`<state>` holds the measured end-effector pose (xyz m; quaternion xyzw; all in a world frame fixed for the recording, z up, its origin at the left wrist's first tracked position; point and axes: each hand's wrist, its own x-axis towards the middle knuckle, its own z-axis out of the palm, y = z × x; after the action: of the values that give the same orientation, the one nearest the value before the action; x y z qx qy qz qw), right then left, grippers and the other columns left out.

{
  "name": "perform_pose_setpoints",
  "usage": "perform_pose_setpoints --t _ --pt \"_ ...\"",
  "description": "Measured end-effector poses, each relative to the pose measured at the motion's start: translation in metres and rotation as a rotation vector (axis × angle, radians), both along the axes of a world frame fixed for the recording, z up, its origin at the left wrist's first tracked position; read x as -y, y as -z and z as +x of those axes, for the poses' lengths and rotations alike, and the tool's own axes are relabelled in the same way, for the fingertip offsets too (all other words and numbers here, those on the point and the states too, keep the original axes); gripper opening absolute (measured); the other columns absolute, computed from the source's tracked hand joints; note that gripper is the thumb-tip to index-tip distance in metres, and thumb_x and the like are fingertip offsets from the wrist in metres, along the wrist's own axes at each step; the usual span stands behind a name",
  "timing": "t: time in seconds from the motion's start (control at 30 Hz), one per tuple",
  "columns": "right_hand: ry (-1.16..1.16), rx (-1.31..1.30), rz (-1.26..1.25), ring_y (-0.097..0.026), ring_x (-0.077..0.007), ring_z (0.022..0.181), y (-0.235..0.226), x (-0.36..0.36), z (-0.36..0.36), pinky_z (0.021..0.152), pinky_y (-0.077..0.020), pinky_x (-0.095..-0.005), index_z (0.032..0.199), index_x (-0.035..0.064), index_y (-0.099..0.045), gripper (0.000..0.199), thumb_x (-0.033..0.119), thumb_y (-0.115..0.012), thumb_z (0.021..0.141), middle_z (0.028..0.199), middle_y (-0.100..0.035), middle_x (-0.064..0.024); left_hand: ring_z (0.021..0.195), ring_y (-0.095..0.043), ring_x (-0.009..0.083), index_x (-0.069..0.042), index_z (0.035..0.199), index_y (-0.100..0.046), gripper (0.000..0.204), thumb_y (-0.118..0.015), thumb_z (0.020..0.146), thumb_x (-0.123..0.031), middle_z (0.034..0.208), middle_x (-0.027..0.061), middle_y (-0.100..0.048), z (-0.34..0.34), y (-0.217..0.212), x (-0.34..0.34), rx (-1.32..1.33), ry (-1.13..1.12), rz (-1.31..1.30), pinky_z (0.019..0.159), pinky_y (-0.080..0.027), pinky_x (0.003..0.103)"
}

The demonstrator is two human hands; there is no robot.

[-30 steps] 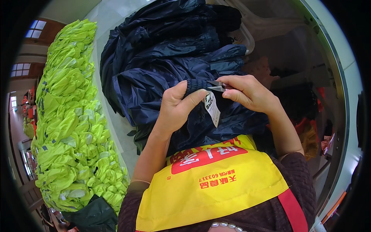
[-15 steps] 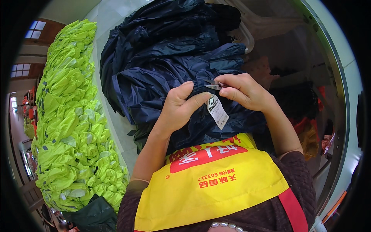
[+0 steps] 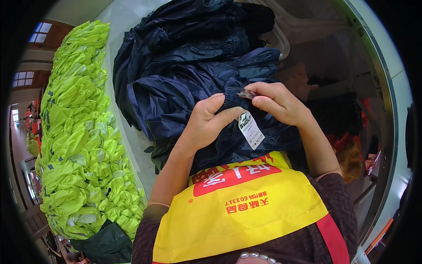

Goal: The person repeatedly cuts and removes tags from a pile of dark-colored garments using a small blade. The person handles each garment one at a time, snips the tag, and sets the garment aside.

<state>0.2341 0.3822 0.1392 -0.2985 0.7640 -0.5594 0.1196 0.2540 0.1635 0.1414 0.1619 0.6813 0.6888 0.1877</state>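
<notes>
My left hand pinches the gathered elastic edge of a dark navy garment between thumb and fingers. Beside the thumb hangs a white printed label from that garment. In my right hand is a small pair of thread snips, their metal blades pointing left at the gathered edge. The blades look close together. More navy garments lie heaped just beyond my hands, and the held one seems to run into the fabric over my lap.
At the left stands a long pile of bright yellow-green garments, with a dark green cloth at its near end. A pale table strip separates the piles. On the right are a metal frame edge and an orange bag.
The snips' blades have come together from a wider spread and turned slightly. The label has swung a little to the right and lower. Both hands stay nearly in place.
</notes>
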Motion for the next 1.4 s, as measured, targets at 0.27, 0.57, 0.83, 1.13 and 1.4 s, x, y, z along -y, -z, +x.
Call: perform_pose_setpoints --t 0.27,0.57,0.83,1.13,1.4 --pt "-0.108 -0.019 0.063 -0.055 -0.0211 0.061 -0.007 0.003 -0.005 0.056 -0.0426 -0.0301 0.098 0.0010 -0.057 0.028 0.028 -0.050 0.093 0.069 -0.056 -0.0092 0.067 -0.051 0.0087 0.001 0.093 -0.063 0.014 -0.063 0.083 -0.008 0.076 0.0027 -0.056 -0.002 -0.002 0.001 -0.094 0.059 -0.076 0.059 -0.040 0.023" --pt "0.093 -0.008 -0.070 -0.050 -0.0135 0.057 0.006 0.007 -0.003 0.053 -0.0403 -0.0270 0.094 0.0018 -0.059 0.032 0.031 -0.047 0.094 0.066 -0.053 -0.0027 0.064 -0.050 0.0120 0.003 0.088 -0.062 0.012 -0.064 0.081 -0.008 0.073 0.0061 -0.054 -0.003 0.001 0.001 -0.166 0.073 -0.115 0.057 -0.040 0.025" --pt "0.187 0.170 -0.119 -0.045 -0.0072 0.063 0.000 0.004 0.005 0.057 -0.0378 -0.0205 0.098 0.0032 -0.061 0.037 0.036 -0.043 0.096 0.072 -0.050 0.0006 0.065 -0.051 0.0127 0.003 0.087 -0.062 0.010 -0.064 0.080 -0.005 0.074 0.0062 -0.055 -0.003 0.002 0.006 -0.186 0.084 -0.121 0.059 -0.041 0.025" --pt "0.167 0.205 -0.210 -0.048 -0.0049 0.058 -0.024 0.024 0.014 0.055 -0.0392 -0.0189 0.095 0.0011 -0.062 0.018 0.010 -0.068 0.080 0.067 -0.054 0.0031 0.070 -0.054 0.0125 0.002 0.090 -0.063 0.011 -0.064 0.081 -0.004 0.078 0.0049 -0.056 0.000 0.000 0.008 -0.172 0.056 -0.014 0.063 -0.043 0.023" --pt "0.471 0.166 -0.232 -0.044 -0.0033 0.059 -0.012 0.022 0.004 0.053 -0.0348 -0.0182 0.088 0.0023 -0.059 0.016 0.018 -0.060 0.088 0.067 -0.051 0.0034 0.070 -0.054 0.0117 0.002 0.089 -0.062 0.011 -0.063 0.083 -0.007 0.076 0.0044 -0.057 0.002 0.000 0.011 -0.100 0.006 -0.048 0.064 -0.042 0.023"
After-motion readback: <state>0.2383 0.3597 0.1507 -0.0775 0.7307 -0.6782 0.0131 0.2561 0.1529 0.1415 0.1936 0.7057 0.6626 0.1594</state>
